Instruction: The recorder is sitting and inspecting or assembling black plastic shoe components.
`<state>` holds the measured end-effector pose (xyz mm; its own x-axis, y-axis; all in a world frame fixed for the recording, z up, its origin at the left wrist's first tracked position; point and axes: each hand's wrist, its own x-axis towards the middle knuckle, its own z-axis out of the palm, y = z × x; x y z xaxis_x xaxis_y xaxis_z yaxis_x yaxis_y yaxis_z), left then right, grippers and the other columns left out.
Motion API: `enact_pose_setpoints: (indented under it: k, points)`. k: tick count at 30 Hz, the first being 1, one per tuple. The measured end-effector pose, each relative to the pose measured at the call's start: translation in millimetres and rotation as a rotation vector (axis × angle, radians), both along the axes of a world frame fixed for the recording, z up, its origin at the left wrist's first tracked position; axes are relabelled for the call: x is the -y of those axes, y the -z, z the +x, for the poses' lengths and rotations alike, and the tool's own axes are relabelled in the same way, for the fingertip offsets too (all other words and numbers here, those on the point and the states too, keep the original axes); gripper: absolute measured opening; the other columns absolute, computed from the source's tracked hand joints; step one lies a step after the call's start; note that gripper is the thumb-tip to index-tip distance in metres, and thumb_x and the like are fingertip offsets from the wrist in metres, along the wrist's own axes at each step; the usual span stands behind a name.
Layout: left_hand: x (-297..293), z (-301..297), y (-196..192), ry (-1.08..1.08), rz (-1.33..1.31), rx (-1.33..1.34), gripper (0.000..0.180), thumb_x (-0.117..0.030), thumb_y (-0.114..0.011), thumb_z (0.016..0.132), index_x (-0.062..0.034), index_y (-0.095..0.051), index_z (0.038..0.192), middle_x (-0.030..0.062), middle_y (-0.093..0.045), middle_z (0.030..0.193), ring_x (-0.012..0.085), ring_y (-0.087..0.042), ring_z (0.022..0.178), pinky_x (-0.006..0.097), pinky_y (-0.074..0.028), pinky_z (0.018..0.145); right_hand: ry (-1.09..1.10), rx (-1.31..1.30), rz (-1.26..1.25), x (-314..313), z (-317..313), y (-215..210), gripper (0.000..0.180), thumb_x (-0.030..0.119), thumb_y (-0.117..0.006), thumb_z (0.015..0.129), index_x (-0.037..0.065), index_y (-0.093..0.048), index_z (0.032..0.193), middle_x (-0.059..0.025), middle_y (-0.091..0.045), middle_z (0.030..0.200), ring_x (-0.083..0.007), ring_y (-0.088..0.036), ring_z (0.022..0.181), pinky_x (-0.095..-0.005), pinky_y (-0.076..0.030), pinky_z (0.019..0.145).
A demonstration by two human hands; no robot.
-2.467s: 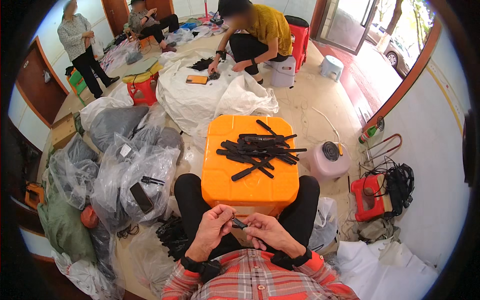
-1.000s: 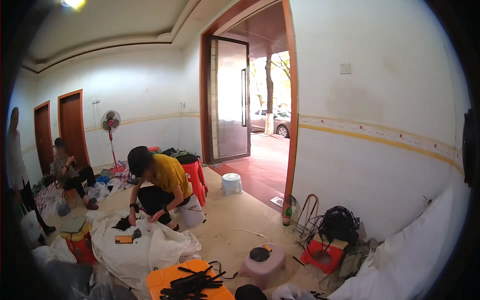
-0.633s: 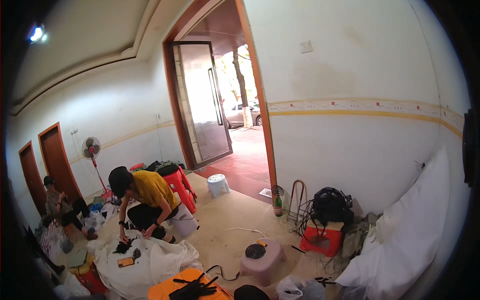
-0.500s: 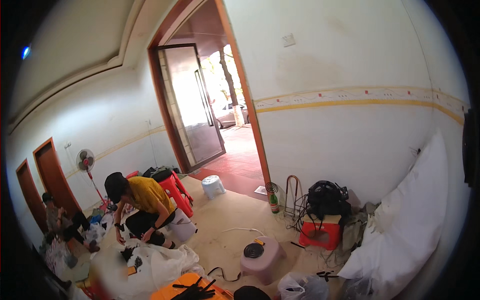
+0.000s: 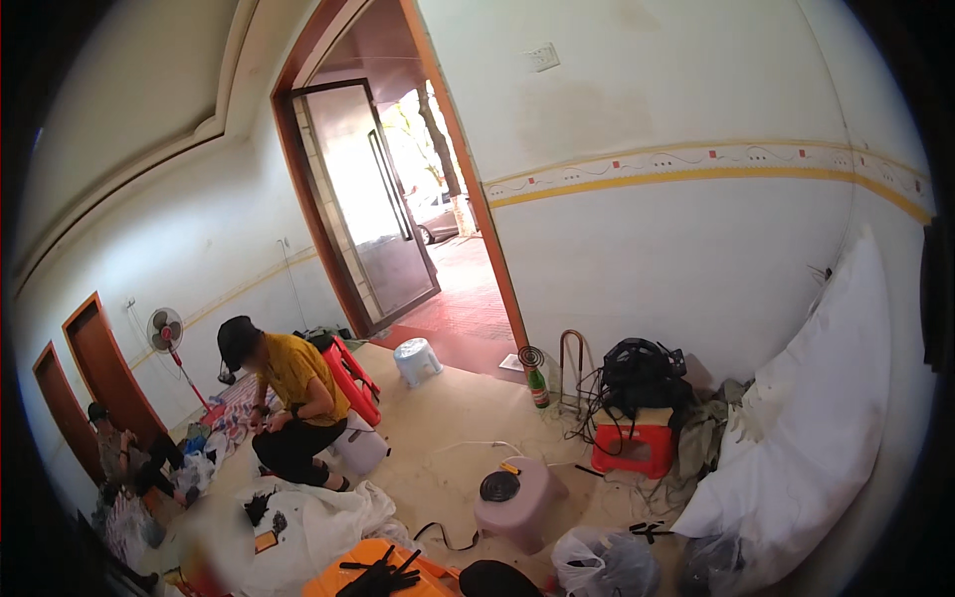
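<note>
Neither of my hands shows. Along the lower edge lies an orange plastic surface [image 5: 338, 571], like a stool or tub top, with a bundle of black strips [image 5: 383, 575] on it. Right of it a rounded black shape [image 5: 497, 579] is cut off by the edge; I cannot tell what it is. Beyond stands a pale pink plastic stool [image 5: 522, 512] bearing a black coil [image 5: 499, 486] and a small yellow-orange object [image 5: 510, 468]. A clear plastic bag [image 5: 605, 562] sits at the lower right, near some black pieces [image 5: 651, 531].
A person in yellow [image 5: 293, 383] sits bent over on a low white seat [image 5: 360, 445], beside white sheeting [image 5: 343, 512]. Another person [image 5: 124, 453] sits farther left. A red stool [image 5: 632, 450] carries a black bag [image 5: 645, 373]. A green bottle [image 5: 538, 388] stands by the open door [image 5: 368, 199].
The view has shifted slightly. The person in yellow has straightened a little and brought both hands up from the floor to the lap.
</note>
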<state>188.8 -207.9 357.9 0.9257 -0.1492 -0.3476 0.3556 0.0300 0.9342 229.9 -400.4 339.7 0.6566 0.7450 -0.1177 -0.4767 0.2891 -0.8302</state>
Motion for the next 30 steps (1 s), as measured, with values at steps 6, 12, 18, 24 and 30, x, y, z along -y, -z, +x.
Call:
enact_pose_setpoints:
  k: [6,12,18,24,30]
  points:
    - [2,3,-3,-0.097,0.011,0.073,0.018,-0.004,-0.063,0.075,-0.0008,-0.059,0.092,0.0034,-0.06,0.079,0.0107,-0.053,0.068,0.023,-0.044,0.063,-0.03,-0.056,-0.001,-2,1,-22,0.018,0.022,-0.057,0.086,0.006,-0.059,0.076,0.002,-0.052,0.064,-0.0063,-0.046,0.054,-0.0189,-0.037,0.048]
    - [1,0,-4,-0.225,-0.183,-0.006,0.013,0.0,-0.061,0.075,-0.0014,-0.058,0.088,0.001,-0.054,0.066,0.0064,-0.043,0.049,0.018,-0.034,0.044,-0.047,-0.142,-0.141,-16,3,-38,0.022,0.024,-0.055,0.088,0.008,-0.057,0.073,0.0028,-0.046,0.051,-0.0045,-0.037,0.036,-0.0172,-0.026,0.033]
    - [-7,7,-3,-0.192,-0.305,0.034,0.012,0.003,-0.06,0.076,0.0006,-0.057,0.087,0.0032,-0.054,0.064,0.0084,-0.045,0.046,0.019,-0.035,0.042,-0.085,-0.157,-0.253,-32,22,-22,0.025,0.022,-0.049,0.09,0.006,-0.057,0.071,0.0022,-0.042,0.047,-0.008,-0.031,0.03,-0.0208,-0.023,0.029]
    - [-11,22,23,-0.269,-0.2,0.066,0.008,-0.001,-0.06,0.079,0.0018,-0.059,0.086,0.0029,-0.055,0.063,0.0081,-0.048,0.048,0.019,-0.037,0.044,0.434,0.938,-0.653,-59,30,12,0.026,0.025,-0.053,0.086,0.001,-0.054,0.079,-0.0136,-0.057,0.072,-0.0249,-0.055,0.067,-0.0345,-0.043,0.058]
    - [-6,21,15,-0.274,0.286,0.517,0.014,-0.01,-0.062,0.078,0.0018,-0.061,0.086,0.0102,-0.062,0.072,0.0181,-0.058,0.062,0.026,-0.046,0.058,0.375,1.047,-0.848,-68,16,12,0.025,0.026,-0.054,0.081,0.001,-0.053,0.08,-0.0168,-0.054,0.072,-0.0306,-0.052,0.064,-0.0369,-0.042,0.059]
